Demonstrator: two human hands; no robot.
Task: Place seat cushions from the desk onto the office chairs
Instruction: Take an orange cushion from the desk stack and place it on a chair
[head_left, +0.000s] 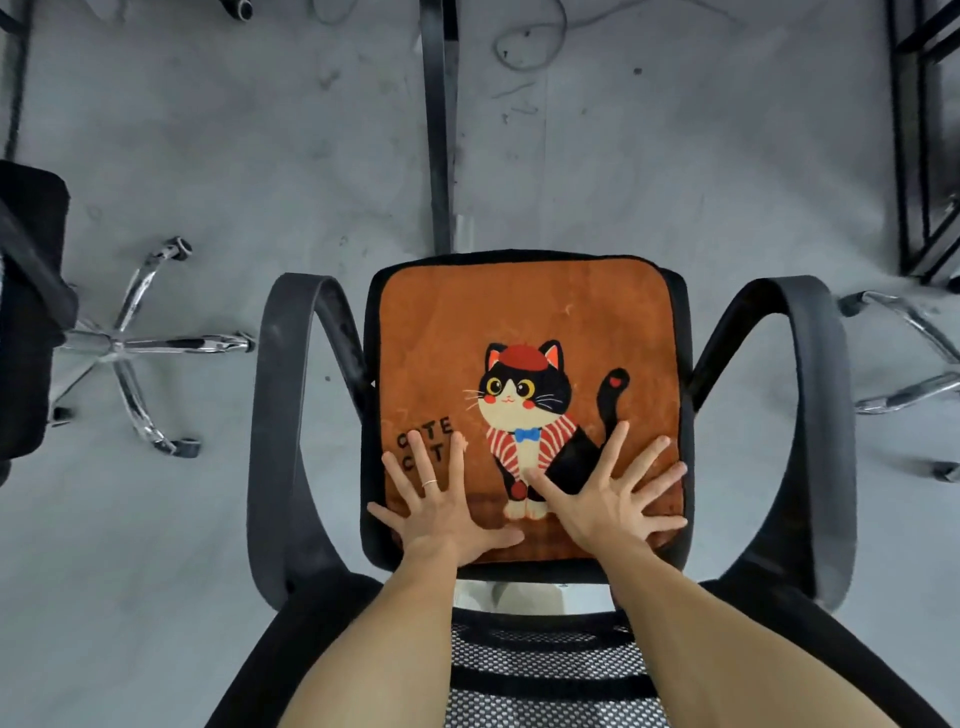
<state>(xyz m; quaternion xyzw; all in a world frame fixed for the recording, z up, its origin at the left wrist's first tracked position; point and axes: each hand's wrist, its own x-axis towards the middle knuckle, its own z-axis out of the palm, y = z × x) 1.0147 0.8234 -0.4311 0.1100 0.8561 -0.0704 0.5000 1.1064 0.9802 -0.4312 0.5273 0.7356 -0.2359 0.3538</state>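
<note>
Cushion (524, 338) flat on chair seat (684, 395), cat print upright toward viewer; left hand (441, 512), right hand (610, 506) splayed flat.

Your head view: light even, diffuse, moderately bright — no hard shadows on grey floor (208, 519). Soft shadow only under chair armrests (291, 415). Chrome chair base (130, 343) at left throws small bright glints; no glare elsewhere. Wide-angle bending strong — armrests bow outward, dark frame legs (439, 124) lean at edges. Cushion print (524, 410) sharp; your forearms at bottom edge slightly soft. Colours a touch cool, faint compression smear on floor.
</note>
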